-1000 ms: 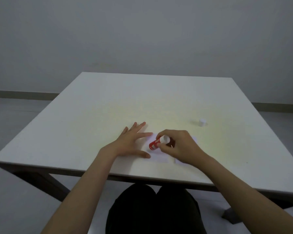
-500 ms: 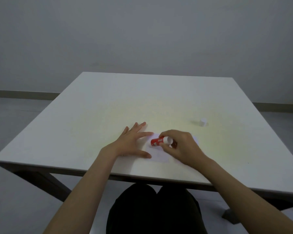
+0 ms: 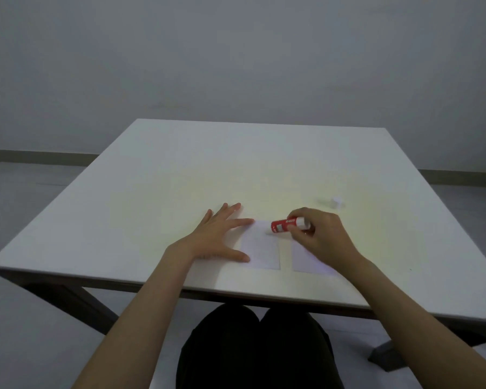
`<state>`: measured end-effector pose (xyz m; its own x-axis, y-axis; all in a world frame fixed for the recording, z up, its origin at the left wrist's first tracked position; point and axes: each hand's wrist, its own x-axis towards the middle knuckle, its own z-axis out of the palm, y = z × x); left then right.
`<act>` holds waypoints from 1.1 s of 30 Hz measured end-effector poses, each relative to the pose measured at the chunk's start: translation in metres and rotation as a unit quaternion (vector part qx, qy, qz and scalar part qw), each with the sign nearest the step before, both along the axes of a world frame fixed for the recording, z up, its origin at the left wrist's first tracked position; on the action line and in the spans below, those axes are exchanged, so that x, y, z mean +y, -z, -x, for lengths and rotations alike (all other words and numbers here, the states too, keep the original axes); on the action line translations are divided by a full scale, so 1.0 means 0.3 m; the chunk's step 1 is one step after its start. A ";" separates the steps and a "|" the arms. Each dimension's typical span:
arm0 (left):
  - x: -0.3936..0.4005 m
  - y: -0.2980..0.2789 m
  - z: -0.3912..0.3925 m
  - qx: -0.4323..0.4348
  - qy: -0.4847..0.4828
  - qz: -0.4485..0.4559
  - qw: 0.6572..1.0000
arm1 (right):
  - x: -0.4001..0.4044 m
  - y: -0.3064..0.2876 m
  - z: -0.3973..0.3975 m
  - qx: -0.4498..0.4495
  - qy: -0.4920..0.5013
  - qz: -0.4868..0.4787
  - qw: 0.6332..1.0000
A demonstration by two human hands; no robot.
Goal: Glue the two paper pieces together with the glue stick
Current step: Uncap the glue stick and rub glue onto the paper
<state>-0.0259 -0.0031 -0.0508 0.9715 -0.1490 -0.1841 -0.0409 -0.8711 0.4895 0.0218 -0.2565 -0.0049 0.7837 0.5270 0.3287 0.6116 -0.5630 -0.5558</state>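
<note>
Two small white paper pieces lie side by side near the table's front edge. My left hand (image 3: 218, 237) lies flat, fingers spread, with thumb and forefinger touching the left paper (image 3: 261, 248) at its left edge. My right hand (image 3: 319, 234) grips a red glue stick (image 3: 285, 225) by its white end. The stick lies almost level, its red end pointing left over the top right corner of the left paper. The right paper (image 3: 306, 261) lies partly hidden under my right hand and wrist.
A small white cap (image 3: 336, 202) stands on the white table (image 3: 180, 175) to the right, beyond my right hand. The table's front edge runs just below the papers. A grey wall stands behind the table, and dark trousers show under it.
My right hand has moved the glue stick rightward and slightly away from me across the left paper, uncovering most of that paper. My left hand has stayed in place.
</note>
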 end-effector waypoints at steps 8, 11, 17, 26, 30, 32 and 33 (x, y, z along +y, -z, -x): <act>-0.003 0.009 -0.002 -0.005 -0.006 -0.008 1.000 | -0.021 0.010 0.161 -0.005 -0.154 0.048 0.987; -0.007 0.002 0.002 -0.006 -0.007 -0.003 1.000 | -0.046 -0.005 0.110 0.004 -0.127 0.015 0.992; -0.012 -0.012 0.008 -0.004 -0.004 -0.006 1.000 | -0.075 -0.016 0.087 -0.002 -0.070 0.007 0.998; -0.018 -0.025 0.014 -0.005 -0.001 0.000 1.000 | -0.100 -0.050 0.117 0.022 -0.061 0.029 0.997; -0.033 -0.048 0.029 -0.004 0.002 0.032 0.999 | -0.091 -0.071 0.117 0.025 0.044 -0.077 0.996; -0.035 -0.054 0.044 0.015 -0.020 0.063 0.998 | -0.092 -0.077 0.118 0.056 0.066 -0.137 0.987; -0.035 -0.055 0.049 0.028 -0.041 0.078 0.996 | -0.093 -0.078 0.118 0.083 0.075 -0.166 0.980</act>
<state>-0.0405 -0.0135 -0.0344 0.9703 -0.1014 -0.2197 0.0580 -0.7840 0.6180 -0.0135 -0.2843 0.0184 0.9011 0.2870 0.3249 0.4221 -0.4102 -0.8084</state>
